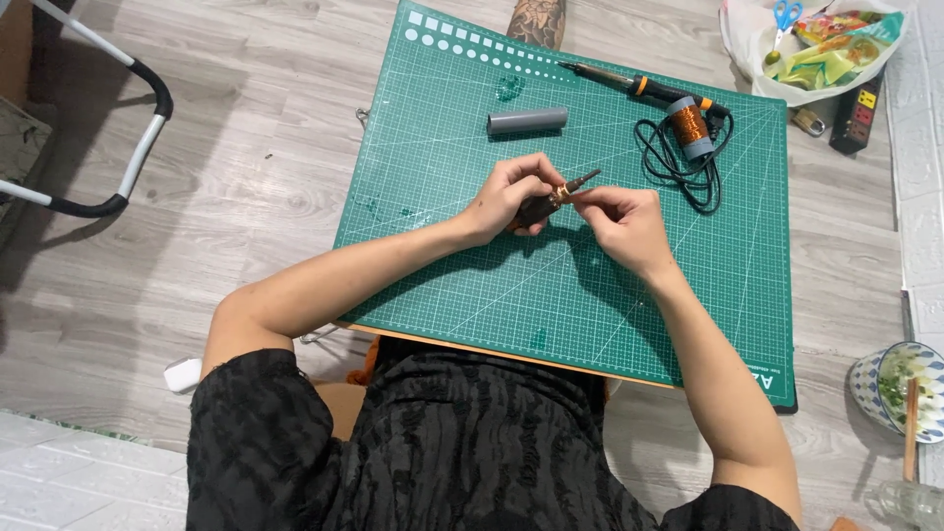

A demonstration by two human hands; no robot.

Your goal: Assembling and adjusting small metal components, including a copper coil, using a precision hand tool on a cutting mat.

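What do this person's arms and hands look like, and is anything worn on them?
Both arms are bare from the upper arm down. The left hand and right hand wear no gloves, and no rings, watch or bracelets show. The black textured top has short sleeves with frayed edges.

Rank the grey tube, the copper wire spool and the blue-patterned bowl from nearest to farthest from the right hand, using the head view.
From the right hand:
1. Copper wire spool, up and right on the mat.
2. Grey tube, up and left on the mat.
3. Blue-patterned bowl, on the floor, far right.

mat near us: bare green cutting mat (551, 305), we've got easy room
far edge: grey plastic tube (528, 120), black-and-orange soldering iron (639, 86), tangled black cord (678, 157) in the way
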